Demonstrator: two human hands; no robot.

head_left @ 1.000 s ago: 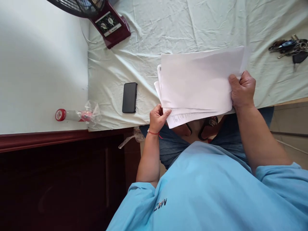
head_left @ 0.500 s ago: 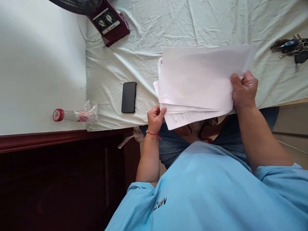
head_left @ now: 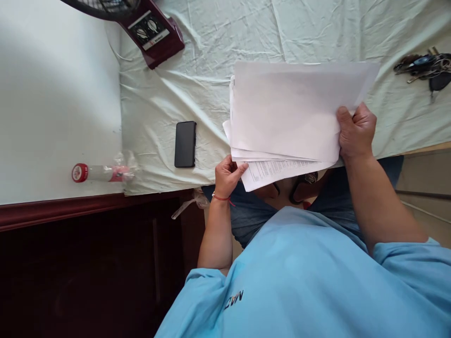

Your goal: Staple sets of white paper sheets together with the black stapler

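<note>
I hold a stack of white paper sheets (head_left: 285, 112) above the near edge of a bed covered with a pale green sheet (head_left: 218, 61). My right hand (head_left: 355, 131) grips the stack's right edge, thumb on top. My left hand (head_left: 228, 175) pinches the lower left corner, where a printed sheet (head_left: 275, 171) sticks out below the blank top sheet. The stack is fanned a little at the left side.
A black phone (head_left: 185, 143) lies face down left of the papers. A bunch of keys (head_left: 424, 68) lies at the far right. A dark red fan base (head_left: 151, 30) stands at the top left. A clear bottle with a red cap (head_left: 100, 172) lies by the wall.
The top sheet has lifted and spread a little wider to the right. My left hand shifted slightly at the lower corner, and more of the printed sheet shows.
</note>
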